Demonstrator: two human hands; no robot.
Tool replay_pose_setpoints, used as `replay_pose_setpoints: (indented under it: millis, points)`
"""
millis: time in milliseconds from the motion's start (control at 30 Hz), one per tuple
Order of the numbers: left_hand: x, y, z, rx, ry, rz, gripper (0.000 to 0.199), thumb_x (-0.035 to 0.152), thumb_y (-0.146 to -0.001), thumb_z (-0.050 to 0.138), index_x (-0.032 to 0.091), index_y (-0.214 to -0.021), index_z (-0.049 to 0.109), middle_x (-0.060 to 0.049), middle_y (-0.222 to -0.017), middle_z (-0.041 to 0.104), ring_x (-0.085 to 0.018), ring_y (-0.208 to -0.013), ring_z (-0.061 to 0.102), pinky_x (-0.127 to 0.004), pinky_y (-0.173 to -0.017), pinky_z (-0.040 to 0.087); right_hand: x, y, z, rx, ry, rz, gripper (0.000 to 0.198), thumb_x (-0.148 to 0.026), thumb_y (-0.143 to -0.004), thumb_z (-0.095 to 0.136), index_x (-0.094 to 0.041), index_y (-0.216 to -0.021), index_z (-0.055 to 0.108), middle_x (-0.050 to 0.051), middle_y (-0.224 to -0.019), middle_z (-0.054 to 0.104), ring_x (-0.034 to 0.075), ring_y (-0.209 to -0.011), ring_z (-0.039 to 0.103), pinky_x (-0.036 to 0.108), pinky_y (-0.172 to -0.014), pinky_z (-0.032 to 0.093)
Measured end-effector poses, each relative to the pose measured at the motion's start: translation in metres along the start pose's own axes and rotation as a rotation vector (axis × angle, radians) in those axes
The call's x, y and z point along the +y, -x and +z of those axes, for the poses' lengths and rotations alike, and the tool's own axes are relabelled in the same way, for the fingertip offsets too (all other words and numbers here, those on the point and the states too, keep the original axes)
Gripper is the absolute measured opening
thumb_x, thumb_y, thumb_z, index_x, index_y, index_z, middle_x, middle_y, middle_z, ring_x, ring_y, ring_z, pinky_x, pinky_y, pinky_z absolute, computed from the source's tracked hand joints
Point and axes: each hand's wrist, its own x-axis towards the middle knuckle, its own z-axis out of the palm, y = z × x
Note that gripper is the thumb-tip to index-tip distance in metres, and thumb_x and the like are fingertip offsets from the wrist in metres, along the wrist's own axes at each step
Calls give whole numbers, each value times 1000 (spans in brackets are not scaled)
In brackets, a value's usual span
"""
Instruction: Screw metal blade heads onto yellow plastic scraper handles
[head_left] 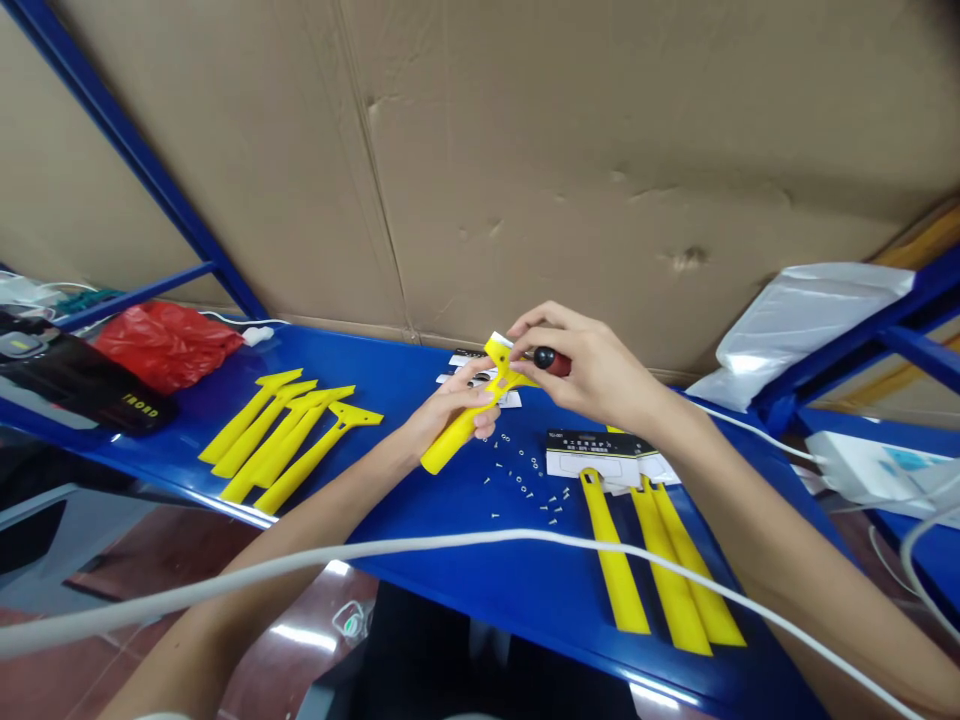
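Note:
My left hand (444, 402) is closed around the handle of a yellow scraper (455, 440), whose head points up and away from me. My right hand (611, 365) has a screwdriver (553, 361) with a dark red and black handle tucked in its palm. The thumb and fingertips of that hand meet at the scraper's head; whether they pinch a small part there is too small to tell. Below the hands, several small screws (553, 508) and nuts (523, 488) lie scattered on the blue table (450, 545).
Several yellow scrapers (300, 460) lie in a row at left. Further yellow scrapers (616, 565) with black-and-white cards (581, 462) lie at right. A red plastic bag (169, 343) and a black case (82, 375) stand far left. A white cable (480, 537) crosses the foreground. Cardboard (525, 180) backs the table.

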Motion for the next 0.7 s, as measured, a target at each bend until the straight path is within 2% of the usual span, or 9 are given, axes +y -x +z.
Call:
replay_pose_setpoints:
  millis: [67, 267, 500, 700]
  points:
    - [0, 1, 3, 5, 2, 1, 57, 14, -80, 89, 26, -129, 62, 0, -99, 70, -8, -55, 59, -24, -52, 44, 1, 0, 3, -9, -15, -5, 8, -18, -101, 71, -23, -102, 78, 9, -132, 73, 19, -84, 69, 39, -77, 55]
    - [-3, 2, 4, 6, 9, -10, 56, 14, -80, 89, 26, -128, 63, 0, -99, 70, -8, -56, 60, -25, -53, 44, 5, 0, 10, 54, -53, -18, 9, -16, -98, 74, -24, -102, 78, 8, -128, 75, 22, -95, 74, 40, -83, 58]
    - [-4, 3, 3, -18, 12, -32, 49, 16, -85, 87, 26, -126, 63, -2, -102, 72, -8, -59, 61, -24, -55, 46, 1, -3, 10, 60, -102, 53, 8, -16, -97, 75, -23, -95, 78, 8, -121, 79, 26, -101, 76, 46, -92, 59]
    - [-5, 2, 5, -25, -11, -21, 51, 15, -81, 88, 26, -124, 62, -1, -98, 71, -9, -57, 60, -25, -54, 46, 1, -3, 9, 15, -108, 70, 6, -20, -97, 75, -23, -92, 74, 9, -120, 79, 25, -99, 76, 43, -85, 59]
